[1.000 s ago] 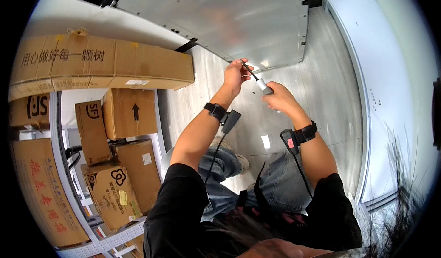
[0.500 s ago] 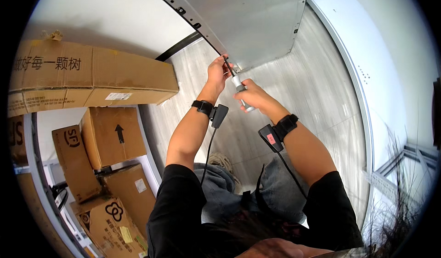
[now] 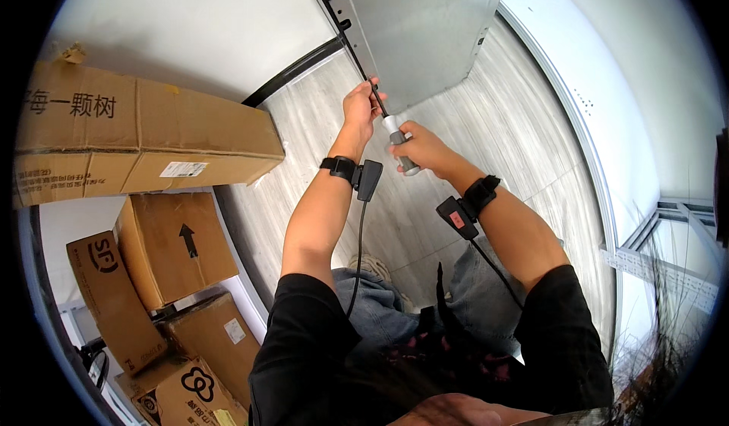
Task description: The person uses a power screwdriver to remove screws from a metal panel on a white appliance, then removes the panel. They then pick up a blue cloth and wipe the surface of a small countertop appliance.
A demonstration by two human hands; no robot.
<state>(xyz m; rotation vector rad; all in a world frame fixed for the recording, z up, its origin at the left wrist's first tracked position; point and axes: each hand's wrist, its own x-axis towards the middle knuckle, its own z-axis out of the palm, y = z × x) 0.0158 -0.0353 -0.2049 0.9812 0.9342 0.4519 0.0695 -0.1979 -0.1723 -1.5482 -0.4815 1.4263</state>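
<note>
A grey metal panel (image 3: 425,39) with holes along its edges stands upright ahead of me. At its near lower corner my left hand (image 3: 360,110) is closed, fingertips bent around the spot where a dark shaft meets the edge; what they pinch is hidden. My right hand (image 3: 422,149) is wrapped around the grey-and-white handle of a screwdriver (image 3: 399,139). Its shaft slants up and left to the left fingertips. Whether the tip sits in a screw does not show. Each wrist carries a black strap with a small cabled box.
A long cardboard box (image 3: 205,134) lies at the left on a shelf frame, with several smaller cartons (image 3: 175,247) below. Behind the panel's left side is a white wall (image 3: 197,23). Grey wood-look floor (image 3: 531,160) runs to a white cabinet side (image 3: 600,107) at the right.
The view has shifted a little, so the panel's edge and boxes appear moved. Both hands keep their places at the panel corner, the right one still around the screwdriver handle.
</note>
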